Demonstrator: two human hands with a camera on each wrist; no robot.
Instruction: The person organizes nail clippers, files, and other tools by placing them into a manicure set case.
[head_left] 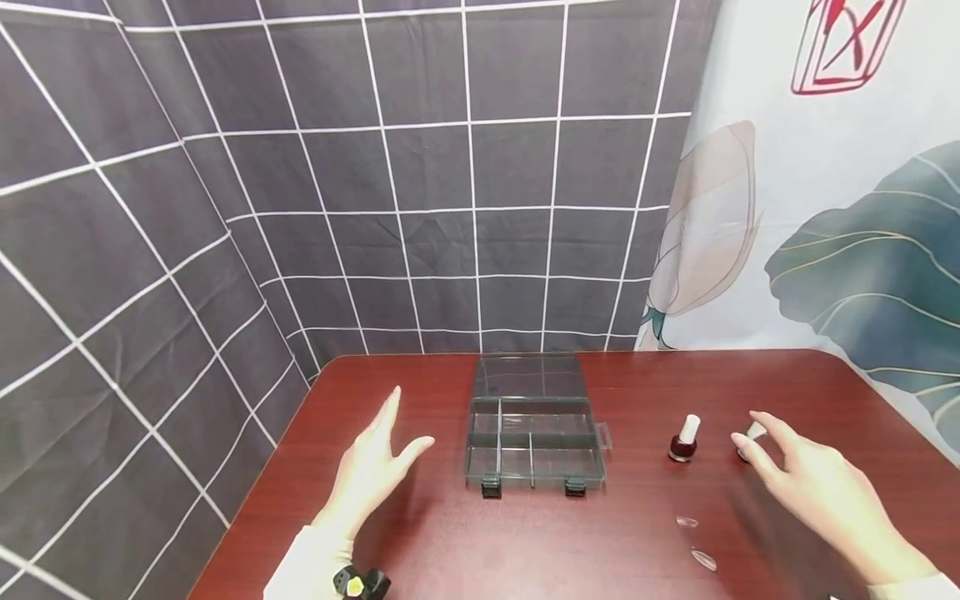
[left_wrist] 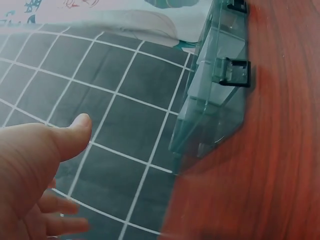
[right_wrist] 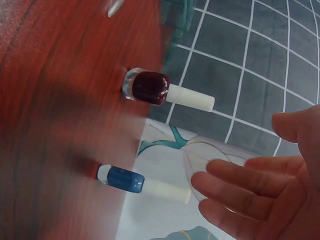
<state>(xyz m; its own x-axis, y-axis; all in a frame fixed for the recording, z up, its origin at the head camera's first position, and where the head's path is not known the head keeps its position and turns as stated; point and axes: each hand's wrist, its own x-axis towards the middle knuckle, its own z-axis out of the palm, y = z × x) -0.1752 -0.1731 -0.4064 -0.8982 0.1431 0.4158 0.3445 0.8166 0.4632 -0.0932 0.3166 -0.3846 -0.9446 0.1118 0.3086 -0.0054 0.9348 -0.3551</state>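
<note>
A clear green-grey compartment box [head_left: 534,433] lies open in the middle of the red-brown table [head_left: 450,542]; its latches [left_wrist: 232,70] face me. My left hand [head_left: 378,467] hovers left of the box, fingers straight, holding nothing. A dark red nail polish bottle [head_left: 683,440] with a white cap stands right of the box. A blue nail polish bottle [right_wrist: 122,179] with a white cap stands beside it, partly hidden in the head view behind my right hand [head_left: 795,475]. That hand is open, its fingertips [right_wrist: 205,182] just short of the blue bottle's cap.
Two small clear false nail tips [head_left: 695,542] lie on the table in front of the bottles. A dark grid-patterned curtain [head_left: 420,183] hangs behind and to the left. A white leaf-print cloth [head_left: 840,233] hangs at the right.
</note>
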